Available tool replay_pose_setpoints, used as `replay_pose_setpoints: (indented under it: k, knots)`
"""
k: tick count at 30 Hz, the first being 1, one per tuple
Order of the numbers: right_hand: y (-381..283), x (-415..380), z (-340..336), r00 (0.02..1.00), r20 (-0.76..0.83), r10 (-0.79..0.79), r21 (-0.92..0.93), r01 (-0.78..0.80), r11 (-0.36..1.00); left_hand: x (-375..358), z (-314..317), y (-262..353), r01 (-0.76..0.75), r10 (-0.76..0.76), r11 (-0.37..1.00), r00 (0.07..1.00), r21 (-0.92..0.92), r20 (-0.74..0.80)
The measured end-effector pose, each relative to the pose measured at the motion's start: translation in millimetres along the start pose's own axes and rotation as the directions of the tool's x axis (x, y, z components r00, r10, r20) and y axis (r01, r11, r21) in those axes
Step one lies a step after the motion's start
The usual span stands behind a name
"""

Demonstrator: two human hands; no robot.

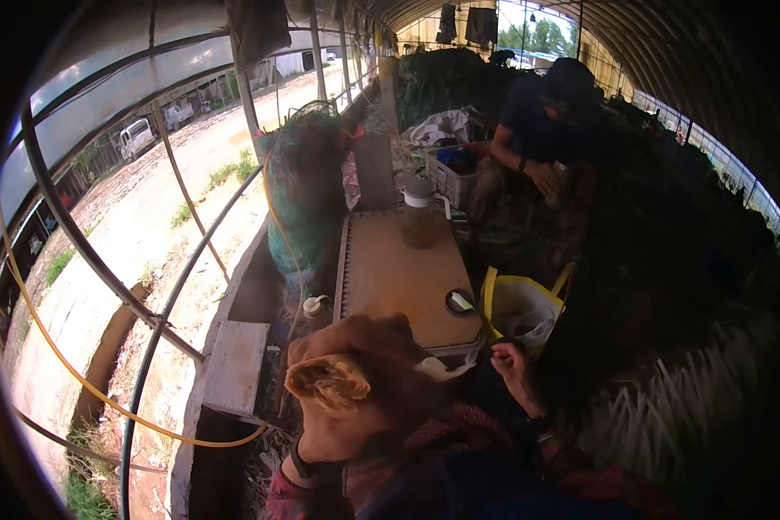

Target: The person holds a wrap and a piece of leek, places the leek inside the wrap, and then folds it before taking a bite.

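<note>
The left hand (381,368) seems to clamp its fingers round a golden-brown piece (328,383), likely steadying it; off the counter's (399,277) near right corner, I cannot tell the right hand's (517,373) grip.

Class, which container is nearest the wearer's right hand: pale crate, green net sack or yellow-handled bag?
The yellow-handled bag, just beyond the right hand. The pale crate is farther back; the green net sack, on the other side of the table.

one left hand (334,433) and one right hand (516,373); beyond them, one table (399,277), one jug (419,193), one crate (447,182) and one other person (537,130); just past the right hand, one yellow-trimmed bag (520,305); beyond the left, one mesh sack (308,191).
</note>
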State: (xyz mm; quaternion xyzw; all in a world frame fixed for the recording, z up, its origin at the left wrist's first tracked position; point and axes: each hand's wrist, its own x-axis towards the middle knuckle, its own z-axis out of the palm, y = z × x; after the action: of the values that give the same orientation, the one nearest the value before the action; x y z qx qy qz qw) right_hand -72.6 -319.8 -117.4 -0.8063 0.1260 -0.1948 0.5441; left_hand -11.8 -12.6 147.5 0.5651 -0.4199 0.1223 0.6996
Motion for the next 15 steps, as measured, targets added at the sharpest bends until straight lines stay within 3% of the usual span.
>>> replay_pose_setpoints:
  k: [1,4,7,9,12,15]
  knots:
    - [-0.6,-1.0,0.4,1.000,0.002,0.005,-0.003,-0.005,1.000,-8.7,5.7,-7.3,0.147,-0.150,0.989,0.976,-0.036,-0.154]
    - [-10.9,-2.6,1.6,1.000,0.011,0.010,-0.035,-0.009,0.999,-22.9,6.4,-29.5,0.312,-0.403,0.888,0.882,-0.338,-0.244]
    - [-10.9,-5.7,4.2,1.000,0.005,-0.005,-0.094,0.005,0.996,-39.9,2.0,-51.6,0.340,-0.527,0.714,0.836,-0.611,-0.150]
    - [-6.3,-8.3,7.4,0.997,-0.023,-0.077,-0.133,0.073,0.988,-48.8,7.8,-58.1,0.377,-0.719,0.476,0.687,-0.795,-0.105]
    - [-11.5,-10.0,11.7,0.992,-0.046,-0.117,-0.150,0.109,0.983,-60.8,13.0,-71.5,0.325,-0.739,0.285,0.673,-0.902,0.008]
    - [-57.0,-11.6,12.9,1.000,-0.007,0.000,-0.104,0.000,0.995,-66.0,20.1,-73.6,0.429,-0.620,0.162,0.745,-0.889,0.247]
